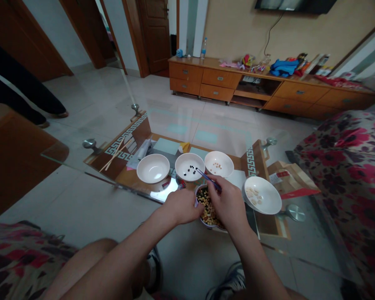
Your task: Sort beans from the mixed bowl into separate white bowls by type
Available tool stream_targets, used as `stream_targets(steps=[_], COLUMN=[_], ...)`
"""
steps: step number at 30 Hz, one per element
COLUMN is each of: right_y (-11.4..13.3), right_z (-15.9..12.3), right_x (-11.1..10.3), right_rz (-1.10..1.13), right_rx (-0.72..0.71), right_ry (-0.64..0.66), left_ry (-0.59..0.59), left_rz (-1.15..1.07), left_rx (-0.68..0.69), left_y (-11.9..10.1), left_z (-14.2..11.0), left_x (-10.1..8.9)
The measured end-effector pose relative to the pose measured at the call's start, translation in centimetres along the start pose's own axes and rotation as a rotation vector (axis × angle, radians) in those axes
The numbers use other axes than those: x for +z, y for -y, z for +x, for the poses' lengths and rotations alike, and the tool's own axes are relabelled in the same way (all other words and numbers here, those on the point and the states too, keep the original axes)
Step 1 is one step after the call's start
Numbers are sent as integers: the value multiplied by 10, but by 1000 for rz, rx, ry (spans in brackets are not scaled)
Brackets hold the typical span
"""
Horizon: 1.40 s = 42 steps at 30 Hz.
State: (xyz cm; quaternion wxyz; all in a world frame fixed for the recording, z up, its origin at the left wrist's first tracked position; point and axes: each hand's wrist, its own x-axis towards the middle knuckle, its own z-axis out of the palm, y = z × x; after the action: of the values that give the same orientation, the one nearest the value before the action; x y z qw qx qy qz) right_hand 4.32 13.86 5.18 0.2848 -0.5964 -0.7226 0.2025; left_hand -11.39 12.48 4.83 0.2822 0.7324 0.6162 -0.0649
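Observation:
My right hand [227, 201] pinches slim blue tweezers [205, 175], their tips over the white bowl of black beans [181, 163]. Whether a bean sits between the tips is too small to tell. My left hand [183, 205] grips the near-left rim of a container [211, 228] full of mixed beans [206, 210], mostly yellow and black. Part of that container is hidden by my right hand. Behind it stands a white bowl with small pale pieces [224, 157]. Further right is a bowl with larger pale, flat pieces [271, 200]. A plain white bowl [153, 168] stands at the left.
Everything stands on a glass coffee table [129, 183] with metal fittings. Wooden chopsticks [115, 156] lie left, a paper bag [292, 179] right. A floral sofa [359, 166] borders the right side. A person's legs [21, 87] show far left; a low cabinet [218, 79] stands behind.

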Motion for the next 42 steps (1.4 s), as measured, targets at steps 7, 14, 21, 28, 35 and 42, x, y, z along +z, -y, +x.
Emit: stream_targets(steps=[7, 14, 21, 28, 35, 42], right_y=[-5, 0, -3, -2, -1, -2], right_z=[-3, 2, 3, 2, 1, 1], right_x=[-10, 0, -2, -3, 0, 3], right_rz=[22, 32, -33, -68, -94, -92], right_rx=[-11, -1, 3, -18, -82, -92], right_ry=[-50, -13, 26, 60, 19, -40], left_ry=[6, 4, 5, 21, 7, 8], left_rz=[-5, 0, 11, 16, -1, -13], left_rx=[-3, -6, -3, -2, 7, 3], left_y=[-1, -1, -1, 0, -1, -2], left_z=[-1, -1, -2, 0, -2, -2], left_x=[-2, -4, -3, -3, -4, -4])
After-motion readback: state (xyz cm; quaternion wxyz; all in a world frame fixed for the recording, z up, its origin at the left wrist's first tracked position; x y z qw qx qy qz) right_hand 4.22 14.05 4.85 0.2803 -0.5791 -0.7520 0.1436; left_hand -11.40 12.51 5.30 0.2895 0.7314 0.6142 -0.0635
